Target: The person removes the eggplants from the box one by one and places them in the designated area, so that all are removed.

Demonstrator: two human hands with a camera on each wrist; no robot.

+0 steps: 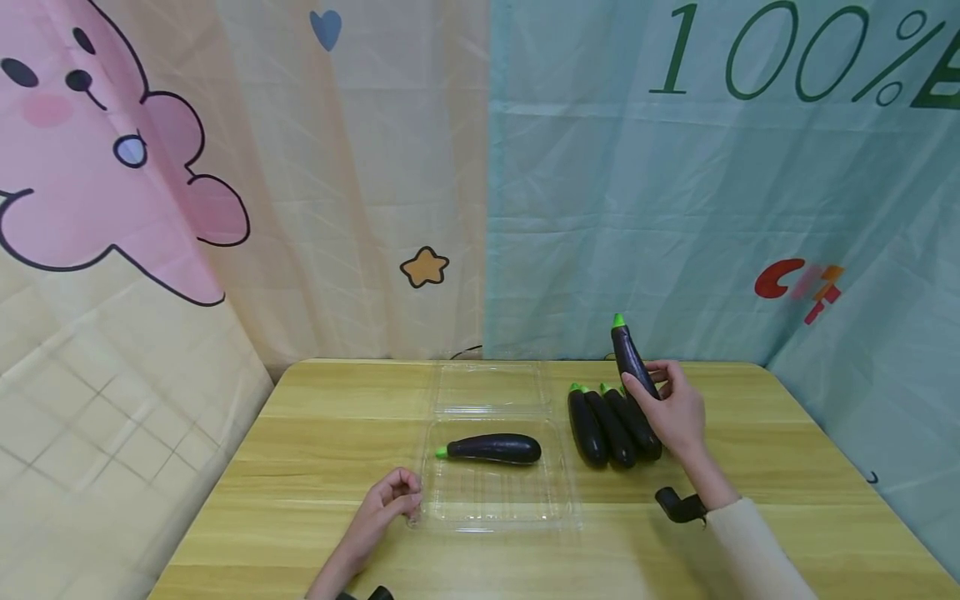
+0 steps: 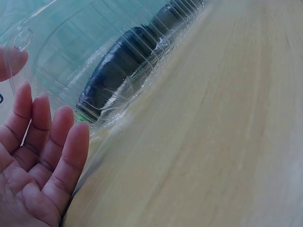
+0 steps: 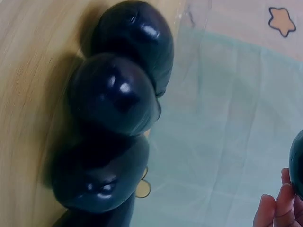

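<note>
My right hand (image 1: 678,412) grips an eggplant (image 1: 628,354) between thumb and fingers, lifted with its green stem end pointing up. Only the edge of that eggplant (image 3: 297,163) and some fingertips show in the right wrist view. Below it several dark eggplants (image 1: 588,427) lie side by side on the table. One more eggplant (image 1: 495,448) lies crosswise inside the clear plastic clamshell container (image 1: 491,521), stem to the left. At the container's left front corner, my left hand (image 1: 382,504) pinches the rim, thumb on one side and fingers on the other in the left wrist view.
The container's clear lid (image 1: 491,387) lies folded back toward the rear of the wooden table (image 1: 337,425). Printed curtains (image 1: 375,167) hang right behind the table's back edge and along the sides. Black wrist straps sit on both arms.
</note>
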